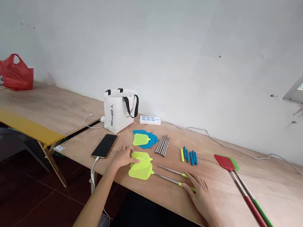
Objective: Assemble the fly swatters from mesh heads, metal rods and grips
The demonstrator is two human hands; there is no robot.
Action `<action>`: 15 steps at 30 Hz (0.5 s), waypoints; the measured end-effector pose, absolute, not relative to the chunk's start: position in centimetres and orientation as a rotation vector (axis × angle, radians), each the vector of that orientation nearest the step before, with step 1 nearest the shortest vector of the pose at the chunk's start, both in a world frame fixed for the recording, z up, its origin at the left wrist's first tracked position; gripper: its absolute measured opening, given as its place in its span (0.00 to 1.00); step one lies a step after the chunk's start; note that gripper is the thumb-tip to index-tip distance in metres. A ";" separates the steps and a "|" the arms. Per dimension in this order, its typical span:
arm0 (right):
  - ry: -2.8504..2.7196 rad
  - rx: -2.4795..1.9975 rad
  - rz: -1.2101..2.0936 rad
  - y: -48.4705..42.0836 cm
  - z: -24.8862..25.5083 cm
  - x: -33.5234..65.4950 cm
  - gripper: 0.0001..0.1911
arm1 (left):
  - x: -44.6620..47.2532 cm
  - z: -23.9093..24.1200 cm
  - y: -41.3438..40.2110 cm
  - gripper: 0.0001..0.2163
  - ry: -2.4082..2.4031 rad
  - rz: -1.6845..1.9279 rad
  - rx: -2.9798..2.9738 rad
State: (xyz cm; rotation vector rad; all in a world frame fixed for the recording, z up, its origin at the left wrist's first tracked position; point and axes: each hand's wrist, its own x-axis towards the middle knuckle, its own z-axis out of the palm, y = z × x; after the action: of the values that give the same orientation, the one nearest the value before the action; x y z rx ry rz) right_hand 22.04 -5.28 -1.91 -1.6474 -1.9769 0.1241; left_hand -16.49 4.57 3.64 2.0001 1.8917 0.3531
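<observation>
My left hand [122, 156] rests at the left edge of two yellow-green fly swatter heads, thumb on the mesh, fingers apart. The nearer fly swatter head [140, 171] joins a metal rod; the farther loose head [141, 156] partly overlaps it. My right hand [200, 194] lies open over the two yellow-green grips, thumb on the nearer grip [180, 184]. A second metal rod [169, 169] with a grip lies parallel, its tip free. Beyond are blue swatter heads [152, 141], a small yellow-green head [141, 139], several metal rods [162, 146], blue grips [192, 157] and a yellow-green grip [182, 154].
Red [224, 162] and green [265, 216] fly swatters lie at the right. A phone [104, 145] on a white cable lies left of my left hand. Behind stand a white bag [119, 115] and a power strip [150, 120]. A red plastic bag [17, 75] is on the far-left table.
</observation>
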 end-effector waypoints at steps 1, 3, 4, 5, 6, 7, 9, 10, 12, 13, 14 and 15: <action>-1.965 -1.630 0.138 -5.2 -2.0 22.1 0.22 | -16.7 3.7 4.6 0.26 1.899 0.343 2.003; -1.931 -1.602 0.160 -5.0 -2.1 22.0 0.20 | -16.9 3.6 4.6 0.24 1.888 0.336 2.015; -1.913 -1.593 0.168 -4.9 -2.1 22.0 0.18 | -17.0 3.5 4.7 0.23 1.875 0.346 2.020; -1.898 -1.586 0.177 -4.8 -2.1 22.0 0.18 | -17.1 3.4 4.7 0.21 1.856 0.370 2.029; -1.890 -1.581 0.185 -4.7 -2.2 22.0 0.17 | -17.1 3.2 4.8 0.20 1.834 0.399 2.039; -1.888 -1.576 0.191 -4.7 -2.2 22.0 0.17 | -17.2 3.1 4.9 0.18 1.814 0.424 2.049; -1.896 -1.564 0.194 -4.6 -2.3 22.0 0.16 | -17.3 2.9 5.1 0.18 1.778 0.438 2.067; -1.901 -1.559 0.190 -4.6 -2.3 22.0 0.16 | -17.3 2.9 5.1 0.18 1.760 0.425 2.072; -1.901 -1.557 0.169 -4.6 -2.4 21.9 0.16 | -17.3 3.0 5.0 0.20 1.733 0.398 2.071; -1.898 -1.561 0.154 -4.6 -2.4 21.9 0.16 | -17.3 3.2 4.9 0.20 1.726 0.390 2.070; -1.897 -1.565 0.142 -4.6 -2.5 21.9 0.16 | -17.2 3.3 4.8 0.21 1.720 0.385 2.073; -1.897 -1.567 0.134 -4.6 -2.5 21.9 0.16 | -17.2 3.5 4.7 0.21 1.715 0.378 2.079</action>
State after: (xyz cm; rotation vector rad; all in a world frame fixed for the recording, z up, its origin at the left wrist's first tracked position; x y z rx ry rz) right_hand 21.89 -4.62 -2.51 -1.5673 -1.8971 0.1337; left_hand -17.16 4.69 3.52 2.0791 1.7154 0.3785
